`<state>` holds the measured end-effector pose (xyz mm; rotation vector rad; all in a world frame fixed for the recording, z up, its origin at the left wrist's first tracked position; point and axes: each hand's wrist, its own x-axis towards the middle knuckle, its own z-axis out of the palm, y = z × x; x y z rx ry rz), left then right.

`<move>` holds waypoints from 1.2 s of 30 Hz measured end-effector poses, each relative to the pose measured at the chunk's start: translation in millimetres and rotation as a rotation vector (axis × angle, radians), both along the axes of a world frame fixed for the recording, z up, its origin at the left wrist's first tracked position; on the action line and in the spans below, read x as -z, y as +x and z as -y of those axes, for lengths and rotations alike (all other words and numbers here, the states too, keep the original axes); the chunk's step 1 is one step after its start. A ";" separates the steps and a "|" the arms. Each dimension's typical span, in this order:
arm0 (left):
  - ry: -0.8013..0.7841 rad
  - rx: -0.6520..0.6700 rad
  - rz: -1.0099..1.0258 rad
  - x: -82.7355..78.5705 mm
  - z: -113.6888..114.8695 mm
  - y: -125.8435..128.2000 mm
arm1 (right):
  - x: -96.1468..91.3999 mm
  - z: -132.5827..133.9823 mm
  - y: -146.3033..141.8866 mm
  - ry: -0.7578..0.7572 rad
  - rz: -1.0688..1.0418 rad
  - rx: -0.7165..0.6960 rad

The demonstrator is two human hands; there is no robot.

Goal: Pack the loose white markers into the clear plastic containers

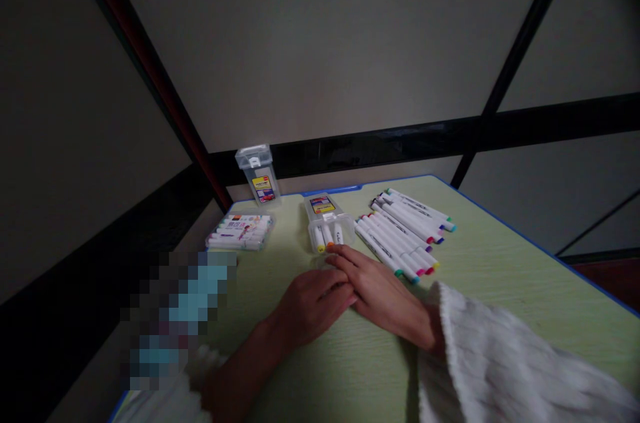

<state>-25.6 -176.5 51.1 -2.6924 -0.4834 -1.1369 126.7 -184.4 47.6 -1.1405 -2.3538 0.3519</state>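
Observation:
My left hand [316,303] and my right hand [374,284] meet over the table in front of a clear plastic marker box [326,213]. The box lies on its back, open end toward me, with a few white markers [320,238] inside, yellow and orange ends showing. My right fingertips touch the box's near end, close to the orange marker [331,245]. Both hands have bent fingers, the left ones lying over the right ones. A bit of clear plastic [324,264] shows beneath them; whatever is between the fingers is hidden.
Many loose white markers [395,246] with coloured ends lie in rows to the right. A second clear box [261,176] stands upright at the back left, before a flat pack of markers [241,232]. Left of my arm is a blurred patch. The table [500,276] has a blue edge against the wall.

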 end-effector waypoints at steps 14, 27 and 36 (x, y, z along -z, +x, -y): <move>-0.013 -0.007 -0.010 0.1 -1.7 -0.3 | 2.6 1.2 -1.7 0.043 0.005 0.094; -0.059 -0.066 -0.009 4.3 -3.8 -0.5 | 1.9 1.1 -1.7 0.073 -0.037 0.088; -0.087 -0.098 -0.006 6.1 -6.2 -0.4 | -0.7 1.3 -1.9 0.100 0.000 0.105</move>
